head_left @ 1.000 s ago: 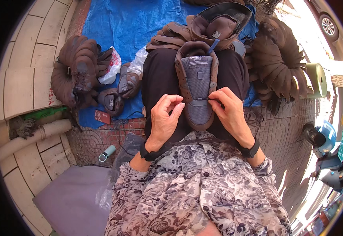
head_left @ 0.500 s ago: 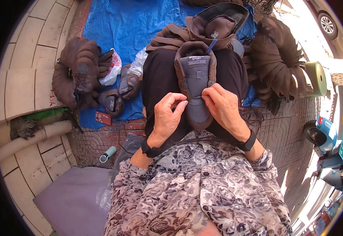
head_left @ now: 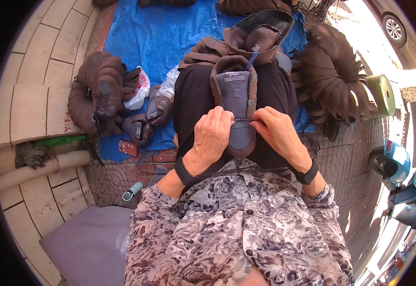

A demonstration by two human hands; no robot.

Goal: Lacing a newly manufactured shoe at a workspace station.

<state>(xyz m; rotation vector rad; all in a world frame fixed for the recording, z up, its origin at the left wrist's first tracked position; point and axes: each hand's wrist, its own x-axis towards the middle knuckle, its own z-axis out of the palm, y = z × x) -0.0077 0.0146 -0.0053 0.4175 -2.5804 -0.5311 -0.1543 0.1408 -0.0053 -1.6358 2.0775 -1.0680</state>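
Note:
Across my lap lies a shoe upper [head_left: 237,89], brown around the rim with a grey mesh tongue and its toe pointing toward me. A thin dark shoelace [head_left: 242,120] runs straight across the lower end of the tongue. My left hand [head_left: 212,135] pinches it at the left side, fingers curled with the back of the hand up. At the right side my right hand [head_left: 280,132] holds the other end between thumb and fingertips. Just beyond the upper, a larger dark piece [head_left: 284,28] holds more brown uppers [head_left: 260,38], with a thin blue strip [head_left: 252,59] poking out.
Rings of stacked brown uppers stand at the left [head_left: 81,97] and right [head_left: 334,71]. A blue tarp [head_left: 146,38] covers the ground ahead. Nearby are a green roll [head_left: 382,95], a red phone-like object [head_left: 128,148], a teal cylinder [head_left: 132,190], a grey board [head_left: 91,245] and a blue scooter [head_left: 398,162].
My left hand has turned over and moved right to the lace. My right hand has shifted slightly right and down. The lace now shows stretched between both hands.

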